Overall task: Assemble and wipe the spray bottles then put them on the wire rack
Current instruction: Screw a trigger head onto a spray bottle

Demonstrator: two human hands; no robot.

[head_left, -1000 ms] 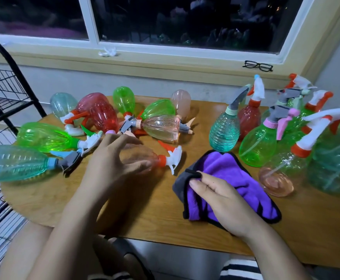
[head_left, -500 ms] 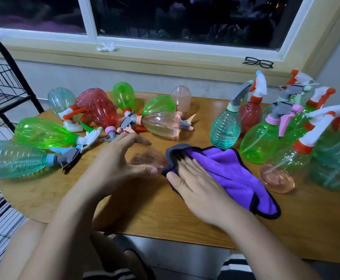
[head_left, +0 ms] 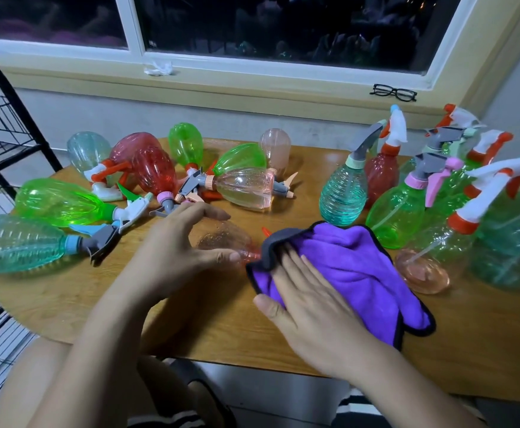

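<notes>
Wood-grain tabletop (head_left: 209,322) below a dark window (head_left: 283,26). Left hand (head_left: 172,251): fingers and thumb curved round a clear pink plastic bottle (head_left: 226,239) lying on its side, neck touching the purple cloth (head_left: 360,267). Right hand (head_left: 311,307): fingers straight, close together, pressed flat on the plush, black-edged cloth. Upright bottles (head_left: 342,193) behind and right of the cloth; wire rack (head_left: 2,143) far left.

I read no text on my feed. No label, brand or number is legible on the spray bottles (head_left: 343,193), the purple cloth (head_left: 354,267), the wire rack (head_left: 2,134) or the table (head_left: 191,319).
</notes>
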